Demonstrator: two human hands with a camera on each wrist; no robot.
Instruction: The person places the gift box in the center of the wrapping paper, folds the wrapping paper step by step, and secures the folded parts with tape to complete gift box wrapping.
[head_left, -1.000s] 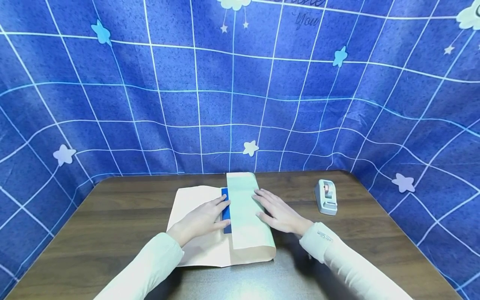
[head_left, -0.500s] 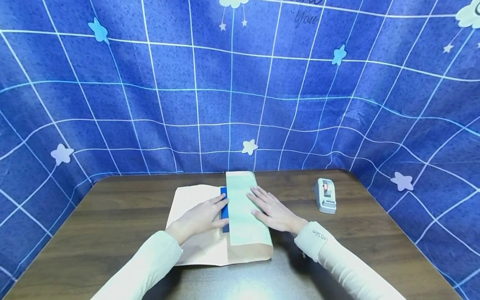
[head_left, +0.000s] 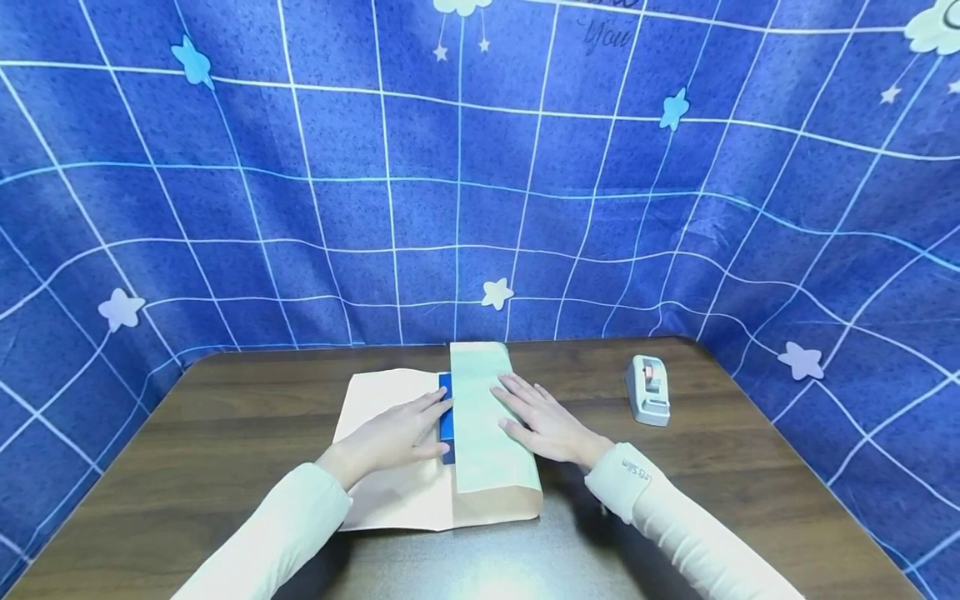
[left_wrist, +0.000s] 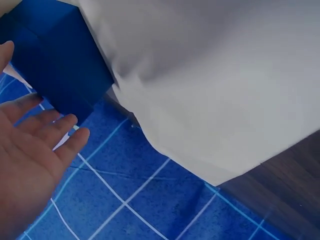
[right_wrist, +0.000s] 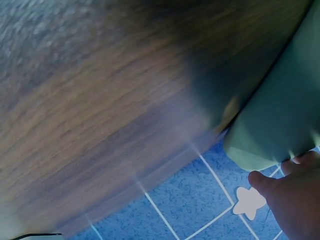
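Note:
A large sheet of paper, cream inside (head_left: 397, 500) and pale green outside (head_left: 487, 458), lies on the table with its right part folded over a blue box (head_left: 447, 454). Only a narrow strip of the box shows in the head view; the left wrist view shows more of the blue box (left_wrist: 65, 55). My left hand (head_left: 382, 437) lies over the cream part, its extended fingertips at the box's exposed strip. On the other side, my right hand (head_left: 551, 423) rests its spread fingers on the folded green flap near the bend.
A light blue tape dispenser (head_left: 648, 392) stands at the right rear of the dark wooden table (head_left: 247, 417). Behind the table hangs a blue curtain (head_left: 420, 208) with white grid lines and stars.
My right hand has slid slightly left, further onto the green flap. My left hand has drawn back a little to the left, and the blue strip shows slightly more.

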